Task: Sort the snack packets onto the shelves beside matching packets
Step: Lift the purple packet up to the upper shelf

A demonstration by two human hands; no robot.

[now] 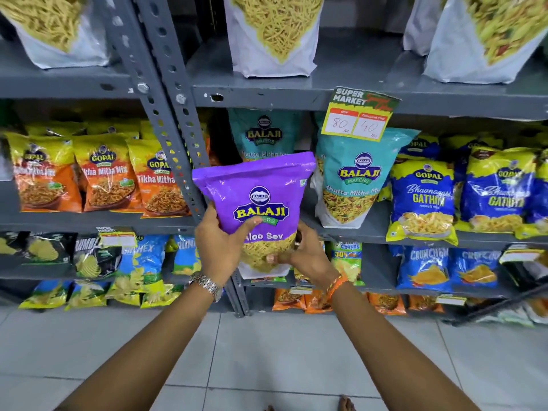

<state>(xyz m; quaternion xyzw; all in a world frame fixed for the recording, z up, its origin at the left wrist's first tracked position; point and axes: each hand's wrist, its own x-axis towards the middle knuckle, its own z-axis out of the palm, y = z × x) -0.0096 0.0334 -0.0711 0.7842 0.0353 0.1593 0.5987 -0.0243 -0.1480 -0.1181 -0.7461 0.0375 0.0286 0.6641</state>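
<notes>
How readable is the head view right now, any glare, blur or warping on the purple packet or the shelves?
Head view: the purple Aloo Sev packet, held in the left hand and right hand, is sharp, with glare streaks across its top. The price tag reads clearly. Wide-angle warping bows the shelf upright and the shelves. The edges are soft, and the top-shelf bags are cropped.

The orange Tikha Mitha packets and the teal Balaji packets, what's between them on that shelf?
In the head view, a grey perforated upright stands between the Tikha Mitha packets and the teal Balaji packets.
</notes>
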